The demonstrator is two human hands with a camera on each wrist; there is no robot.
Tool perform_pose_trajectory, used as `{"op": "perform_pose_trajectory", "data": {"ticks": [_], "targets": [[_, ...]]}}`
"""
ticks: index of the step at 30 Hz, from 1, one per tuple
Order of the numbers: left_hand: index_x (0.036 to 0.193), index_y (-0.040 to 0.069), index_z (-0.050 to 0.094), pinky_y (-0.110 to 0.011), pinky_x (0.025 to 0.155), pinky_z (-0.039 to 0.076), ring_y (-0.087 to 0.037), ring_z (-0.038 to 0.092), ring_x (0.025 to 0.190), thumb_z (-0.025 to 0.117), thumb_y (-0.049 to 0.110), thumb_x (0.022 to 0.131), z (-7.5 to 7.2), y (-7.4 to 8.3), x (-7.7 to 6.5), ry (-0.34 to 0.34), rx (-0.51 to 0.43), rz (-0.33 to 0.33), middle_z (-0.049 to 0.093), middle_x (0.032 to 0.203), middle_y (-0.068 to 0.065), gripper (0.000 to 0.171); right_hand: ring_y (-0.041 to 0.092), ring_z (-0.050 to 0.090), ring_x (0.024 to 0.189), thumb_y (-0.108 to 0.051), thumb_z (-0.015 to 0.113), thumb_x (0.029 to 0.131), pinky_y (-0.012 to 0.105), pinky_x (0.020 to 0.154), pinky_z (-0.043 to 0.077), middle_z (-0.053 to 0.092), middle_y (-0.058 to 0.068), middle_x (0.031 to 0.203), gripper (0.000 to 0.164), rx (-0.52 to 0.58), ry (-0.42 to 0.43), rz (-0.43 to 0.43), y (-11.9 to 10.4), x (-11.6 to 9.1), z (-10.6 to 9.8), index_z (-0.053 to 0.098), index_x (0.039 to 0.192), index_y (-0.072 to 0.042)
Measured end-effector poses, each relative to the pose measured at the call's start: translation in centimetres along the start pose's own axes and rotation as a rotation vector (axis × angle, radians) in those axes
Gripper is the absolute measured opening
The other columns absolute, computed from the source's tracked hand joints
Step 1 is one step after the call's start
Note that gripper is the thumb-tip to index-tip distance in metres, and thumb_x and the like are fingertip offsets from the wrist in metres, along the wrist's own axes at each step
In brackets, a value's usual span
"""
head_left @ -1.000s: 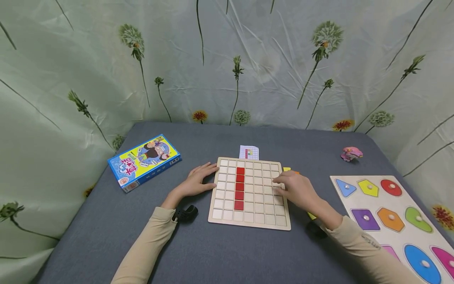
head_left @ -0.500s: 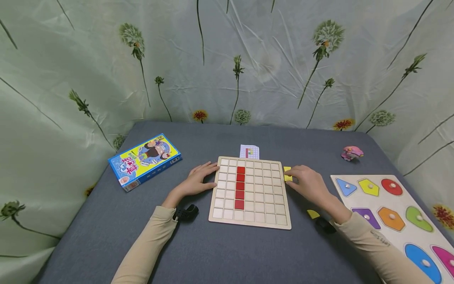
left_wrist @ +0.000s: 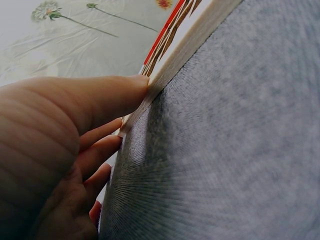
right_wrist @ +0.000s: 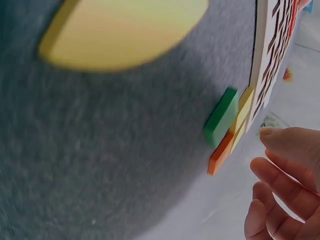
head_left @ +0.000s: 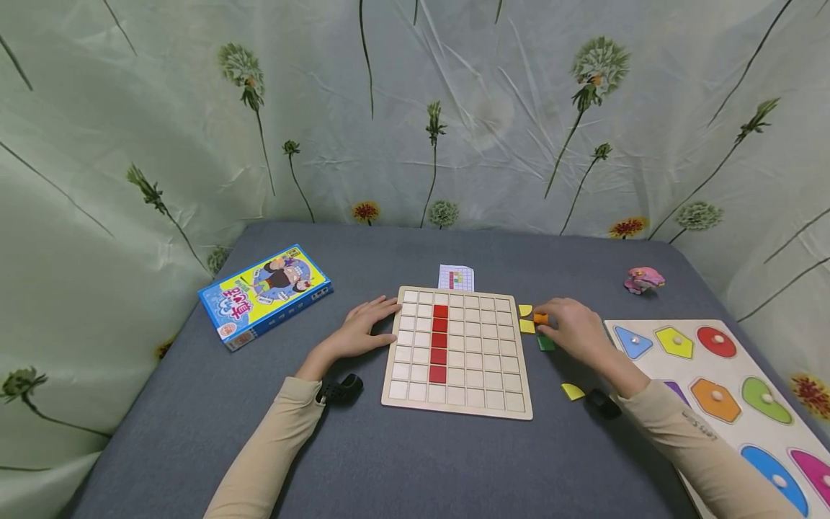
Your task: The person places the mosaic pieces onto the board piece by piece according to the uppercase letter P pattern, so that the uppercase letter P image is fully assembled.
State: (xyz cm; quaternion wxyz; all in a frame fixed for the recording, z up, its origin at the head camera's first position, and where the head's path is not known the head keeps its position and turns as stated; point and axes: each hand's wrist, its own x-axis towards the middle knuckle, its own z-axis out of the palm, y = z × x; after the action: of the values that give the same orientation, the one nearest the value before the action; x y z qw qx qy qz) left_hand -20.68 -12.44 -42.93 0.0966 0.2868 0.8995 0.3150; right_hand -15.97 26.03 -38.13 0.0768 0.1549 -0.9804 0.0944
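Just now the right hand has drawn off the edge of the wooden board to three o'clock of it, so that the two yellow pieces lie fully in sight and the green piece shows where it did not half a second ago. Its grip is slack: in the right wrist view the fingers are loosely bent, thumb and forefinger stand apart, and nothing is between them. From the head view the fingertips look very near the orange piece, which in the wrist view lies among the yellow and green ones on the bench. Another yellow piece sits between three and four o'clock of the board. Meanwhile the left hand has stayed at nine o'clock, fingers extended, touching the board's edge without clutching it. Five red squares run down the third column, unchanged, and a small printed card lies at twelve. For the work, the shift seems to mean that nothing has been added, and that attention has passed to the loose pieces.
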Motion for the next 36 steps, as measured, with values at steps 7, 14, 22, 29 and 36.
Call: {"op": "perform_pose_trajectory", "data": {"ticks": [7, 14, 22, 29, 36], "targets": [[0.143, 0.007, 0.039, -0.06, 0.113, 0.012, -0.036, 0.019, 0.145, 0.062, 0.024, 0.088, 0.0, 0.1, -0.2, 0.002, -0.004, 0.017, 0.033, 0.152, -0.014, 0.062, 0.032, 0.065, 0.094, -0.01, 0.069, 0.08, 0.049, 0.076, 0.051, 0.07, 0.014, 0.102, 0.023, 0.003, -0.046, 0.021, 1.2, 0.5, 0.3, 0.072, 0.103, -0.006], [0.143, 0.007, 0.039, -0.059, 0.113, 0.013, -0.036, 0.02, 0.145, 0.062, 0.024, 0.088, 0.0, 0.0, -0.1, 0.007, 0.001, 0.024, 0.034, 0.152, -0.015, 0.062, 0.032, 0.065, 0.093, -0.01, 0.069, 0.081, 0.05, 0.08, 0.05, 0.07, 0.014, 0.1, 0.024, 0.022, -0.078, 0.025, 2.1, 0.7, 0.7, 0.071, 0.104, -0.004], [0.143, 0.008, 0.039, -0.059, 0.113, 0.012, -0.035, 0.018, 0.146, 0.061, 0.028, 0.09, 0.2, -0.5, 0.0, 0.007, -0.007, 0.031, 0.033, 0.152, -0.014, 0.061, 0.032, 0.065, 0.094, -0.012, 0.069, 0.081, 0.051, 0.081, 0.051, 0.069, 0.016, 0.103, 0.027, 0.032, -0.109, 0.028, 2.2, 0.8, 1.0, 0.069, 0.106, -0.002], [0.143, 0.011, 0.04, -0.06, 0.111, 0.014, -0.034, 0.021, 0.145, 0.057, 0.04, 0.09, 0.2, -0.4, -0.3, 0.04, -0.017, 0.094, 0.036, 0.151, -0.013, 0.062, 0.03, 0.065, 0.09, -0.013, 0.068, 0.082, 0.049, 0.078, 0.052, 0.07, 0.015, 0.099, 0.025, 0.031, -0.121, 0.033, 2.2, 0.9, 1.1, 0.07, 0.105, -0.002], [0.144, 0.008, 0.038, -0.059, 0.113, 0.011, -0.035, 0.018, 0.146, 0.062, 0.026, 0.088, 0.2, -0.3, 0.1, 0.001, -0.007, 0.027, 0.032, 0.153, -0.013, 0.063, 0.026, 0.065, 0.083, -0.013, 0.069, 0.082, 0.046, 0.071, 0.052, 0.07, 0.014, 0.094, 0.022, 0.029, -0.137, 0.045, 2.1, 1.2, 0.9, 0.071, 0.102, -0.003]]}}
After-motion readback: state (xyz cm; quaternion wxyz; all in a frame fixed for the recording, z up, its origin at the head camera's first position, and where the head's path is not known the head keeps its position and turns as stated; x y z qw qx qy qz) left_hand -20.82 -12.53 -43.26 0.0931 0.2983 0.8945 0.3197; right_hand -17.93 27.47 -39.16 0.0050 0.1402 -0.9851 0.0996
